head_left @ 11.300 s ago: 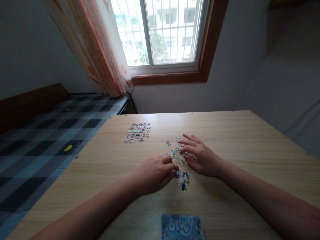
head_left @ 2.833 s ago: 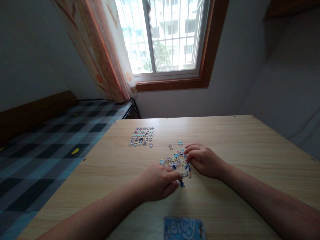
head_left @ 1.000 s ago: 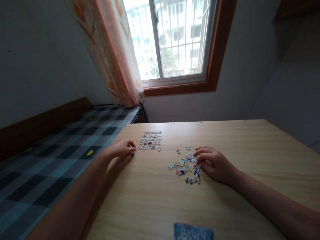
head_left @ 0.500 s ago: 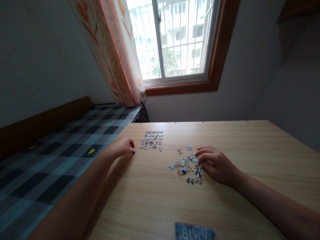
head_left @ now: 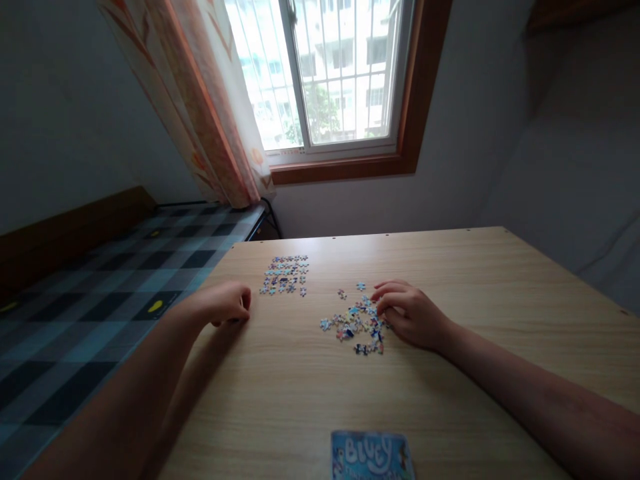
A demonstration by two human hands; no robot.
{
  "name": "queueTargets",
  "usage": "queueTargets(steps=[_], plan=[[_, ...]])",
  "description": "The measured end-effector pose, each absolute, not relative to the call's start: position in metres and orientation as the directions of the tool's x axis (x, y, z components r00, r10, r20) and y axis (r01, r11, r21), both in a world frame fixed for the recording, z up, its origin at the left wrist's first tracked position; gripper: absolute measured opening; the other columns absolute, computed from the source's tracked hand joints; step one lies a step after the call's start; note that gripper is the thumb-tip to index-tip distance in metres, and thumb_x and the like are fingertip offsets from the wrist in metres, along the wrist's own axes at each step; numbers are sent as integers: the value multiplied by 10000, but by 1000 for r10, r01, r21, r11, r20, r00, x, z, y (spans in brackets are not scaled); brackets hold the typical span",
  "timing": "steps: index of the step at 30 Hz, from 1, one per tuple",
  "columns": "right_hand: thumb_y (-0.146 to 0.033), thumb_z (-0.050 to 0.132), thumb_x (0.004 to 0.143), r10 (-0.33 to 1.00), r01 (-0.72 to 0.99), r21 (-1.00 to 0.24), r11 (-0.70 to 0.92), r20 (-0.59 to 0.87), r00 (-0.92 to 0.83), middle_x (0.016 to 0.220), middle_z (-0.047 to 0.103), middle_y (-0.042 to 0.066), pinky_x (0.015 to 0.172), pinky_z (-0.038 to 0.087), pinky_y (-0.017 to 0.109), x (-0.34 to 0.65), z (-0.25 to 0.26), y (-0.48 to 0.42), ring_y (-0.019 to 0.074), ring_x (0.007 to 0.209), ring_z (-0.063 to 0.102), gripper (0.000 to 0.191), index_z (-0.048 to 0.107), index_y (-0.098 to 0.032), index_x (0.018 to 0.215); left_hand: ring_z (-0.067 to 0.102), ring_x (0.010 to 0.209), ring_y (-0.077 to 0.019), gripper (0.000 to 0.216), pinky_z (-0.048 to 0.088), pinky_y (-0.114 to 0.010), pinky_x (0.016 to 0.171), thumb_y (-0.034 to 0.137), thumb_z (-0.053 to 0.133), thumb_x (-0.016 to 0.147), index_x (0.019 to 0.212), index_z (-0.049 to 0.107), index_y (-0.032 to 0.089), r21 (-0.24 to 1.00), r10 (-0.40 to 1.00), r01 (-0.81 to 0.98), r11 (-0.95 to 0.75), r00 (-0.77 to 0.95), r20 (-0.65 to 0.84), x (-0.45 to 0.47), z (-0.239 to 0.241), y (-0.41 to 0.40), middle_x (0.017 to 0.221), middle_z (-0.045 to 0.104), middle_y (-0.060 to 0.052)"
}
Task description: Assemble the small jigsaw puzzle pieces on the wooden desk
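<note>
My left hand is closed in a pinch above the left side of the table, near the laid-out rows. The puzzle piece seen at its fingertips a moment earlier is now hidden by the fingers. Rows of small jigsaw pieces lie spaced out in a block to the right of and beyond that hand. A loose pile of puzzle pieces spreads over the middle of the table. My right hand rests at the pile's right edge, its fingers bent and slightly apart over the pieces, with no piece visibly gripped.
A blue box or tin marked "Bluey" lies at the near edge of view on the wooden table. To the left is a bed with a checked cover. Behind stand a curtain and a barred window.
The view has shifted right and slightly down, showing more of the blue box. My left hand has turned, so its piece is hidden. My right hand stays at the pile.
</note>
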State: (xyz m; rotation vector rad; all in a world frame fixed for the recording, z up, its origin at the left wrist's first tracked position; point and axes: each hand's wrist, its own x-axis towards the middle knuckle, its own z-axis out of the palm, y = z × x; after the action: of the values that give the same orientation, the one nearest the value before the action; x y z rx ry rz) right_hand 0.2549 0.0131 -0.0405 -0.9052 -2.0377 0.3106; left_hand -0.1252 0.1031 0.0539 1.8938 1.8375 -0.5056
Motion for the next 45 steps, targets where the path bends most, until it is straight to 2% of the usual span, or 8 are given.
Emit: queueTargets(steps=[6, 12, 19, 25, 31, 36, 42, 45], plan=[[-8, 563, 776, 691, 448, -531, 719, 610, -388, 967, 742, 52, 930, 548, 437, 254, -38, 12, 233, 1054, 666, 267, 707, -231, 745, 664, 696, -230, 279, 522, -251, 481, 232, 596, 564, 838, 595, 181, 78, 804, 996, -52, 88, -589, -120, 56, 94, 851, 699, -93], [-39, 610, 741, 656, 414, -510, 754, 558, -508, 1100, 726, 44, 1018, 496, 492, 253, -29, 4, 256, 1191, 608, 260, 709, -256, 844, 629, 576, -185, 234, 452, -238, 442, 190, 570, 612, 845, 594, 193, 175, 760, 969, -175, 246, -601, -96, 51, 77, 840, 690, -50], [-161, 738, 728, 636, 459, -451, 766, 425, -644, 1392, 612, 66, 1152, 347, 573, 255, -28, 0, 314, 1433, 423, 325, 678, -271, 1028, 572, 662, -151, 92, 400, -247, 589, 132, 553, 706, 714, 615, 200, 307, 734, 812, -496, 581, -351, -40, 36, 41, 749, 688, -8], [-273, 809, 724, 650, 490, -456, 743, 318, -690, 1565, 452, 88, 1187, 229, 663, 260, -27, 0, 357, 1523, 247, 578, 617, -302, 1269, 548, 663, -165, 141, 365, -274, 602, 301, 602, 839, 744, 623, 199, 256, 765, 790, -557, 608, -214, -27, 23, 35, 775, 688, -38], [-385, 890, 679, 642, 501, -409, 763, 387, -662, 1601, 399, 98, 1223, 149, 662, 248, -28, -6, 366, 1532, 218, 874, 495, -338, 1456, 561, 639, -187, 408, 413, -307, 631, 506, 532, 936, 684, 626, 199, 167, 801, 806, -567, 588, -114, -11, 9, 22, 708, 670, -77], [-333, 719, 893, 699, 625, -337, 704, 484, -526, 1570, 449, 80, 1238, 148, 643, 241, -33, -6, 318, 1529, 248, 650, 444, -352, 1482, 582, 634, -182, 425, 422, -313, 623, 457, 461, 997, 727, 666, 200, 224, 771, 751, -622, 637, 4, -6, 9, 12, 715, 676, -72], [-246, 557, 974, 710, 655, -405, 638, 640, -295, 1415, 591, 92, 1174, 332, 624, 257, -37, 8, 307, 1456, 385, 414, 537, -293, 1385, 648, 746, -170, 222, 449, -293, 650, 280, 547, 967, 1072, 742, 276, 318, 394, 384, -867, 918, -36, -8, 20, 0, 928, 727, -48], [-231, 565, 964, 705, 631, -430, 646, 654, -275, 1355, 627, 96, 1138, 403, 589, 258, -36, 10, 300, 1411, 440, 378, 576, -277, 1339, 661, 766, -181, 283, 467, -307, 670, 246, 563, 953, 1171, 736, 297, 307, 339, 343, -888, 938, -69, -7, 21, -2, 923, 730, -60]])
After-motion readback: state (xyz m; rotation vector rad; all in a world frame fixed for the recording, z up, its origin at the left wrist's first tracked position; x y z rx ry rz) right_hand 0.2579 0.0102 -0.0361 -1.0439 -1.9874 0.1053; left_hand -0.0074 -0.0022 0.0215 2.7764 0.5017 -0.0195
